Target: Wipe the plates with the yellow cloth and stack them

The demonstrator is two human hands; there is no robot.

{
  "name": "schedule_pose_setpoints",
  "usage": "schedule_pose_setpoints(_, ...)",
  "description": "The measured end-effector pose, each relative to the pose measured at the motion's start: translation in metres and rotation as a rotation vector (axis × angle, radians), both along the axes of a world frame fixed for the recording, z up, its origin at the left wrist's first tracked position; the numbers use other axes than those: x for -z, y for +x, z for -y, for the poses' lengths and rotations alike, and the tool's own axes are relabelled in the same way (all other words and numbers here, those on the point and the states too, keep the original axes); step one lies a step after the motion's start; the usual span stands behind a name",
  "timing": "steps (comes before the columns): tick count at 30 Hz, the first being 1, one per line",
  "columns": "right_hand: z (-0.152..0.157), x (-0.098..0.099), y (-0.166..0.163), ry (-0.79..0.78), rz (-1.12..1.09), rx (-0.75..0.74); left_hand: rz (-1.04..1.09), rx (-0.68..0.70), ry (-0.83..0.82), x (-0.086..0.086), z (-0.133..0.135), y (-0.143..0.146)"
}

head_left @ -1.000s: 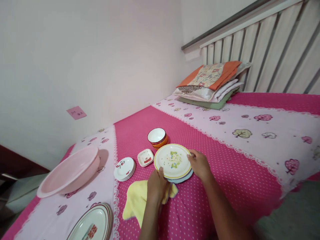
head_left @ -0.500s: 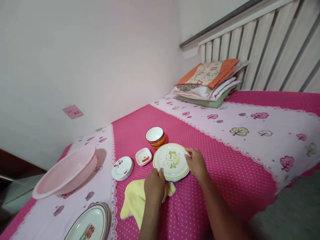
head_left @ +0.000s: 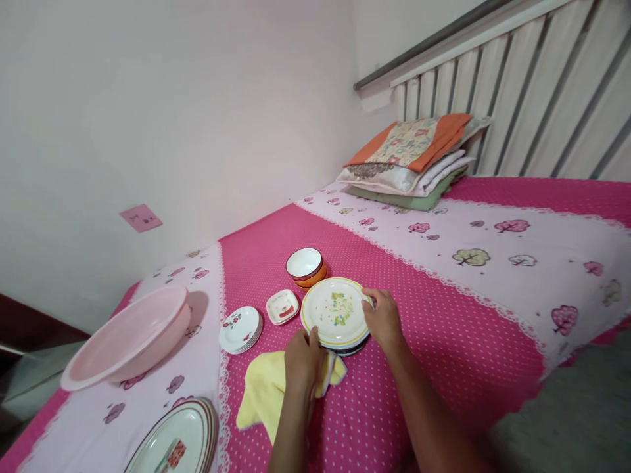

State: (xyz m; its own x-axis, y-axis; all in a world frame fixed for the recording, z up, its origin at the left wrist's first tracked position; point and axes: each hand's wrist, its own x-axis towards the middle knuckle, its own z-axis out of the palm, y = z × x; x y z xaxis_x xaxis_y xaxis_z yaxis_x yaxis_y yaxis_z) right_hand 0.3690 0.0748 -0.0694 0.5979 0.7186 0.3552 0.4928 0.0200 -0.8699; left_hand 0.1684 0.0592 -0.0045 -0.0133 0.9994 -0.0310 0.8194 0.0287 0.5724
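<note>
A round white plate (head_left: pixel 338 314) with a yellow rim and a green floral print is gripped at its edges by both hands. My left hand (head_left: pixel 302 360) pinches its near-left edge, thumb on top. At the right edge, my right hand (head_left: pixel 382 316) is closed on the rim. Under the plate a dark-edged dish (head_left: pixel 352 349) partly shows; most of it is hidden. A yellow cloth (head_left: pixel 266 387) lies crumpled beneath and beside my left hand. Just behind the plate are stacked orange bowls (head_left: pixel 305 266), white inside, and to its left small squarish dishes (head_left: pixel 282 306).
Small flowered plates (head_left: pixel 240 330) are stacked at the left. Oval plates (head_left: pixel 170 440) form another stack at the near left. A pink basin (head_left: pixel 129 335) rests tilted by the wall. Folded bedding and pillows (head_left: pixel 407 161) lie at the back of the pink bedspread (head_left: pixel 444 368).
The yellow-rimmed plate has risen slightly away from what lies under it, so a dark edge now shows below. Both hands moved with it.
</note>
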Motion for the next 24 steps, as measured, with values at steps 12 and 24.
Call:
schedule_pose_setpoints(12, 0.000, -0.003, -0.003, -0.006, -0.008, -0.010, 0.401, -0.046, 0.016, 0.006, 0.016, -0.025)
schedule_pose_setpoints(24, 0.014, -0.037, -0.020, 0.203, -0.010, 0.069, 0.654, -0.130, -0.088, 0.018, 0.137, -0.158)
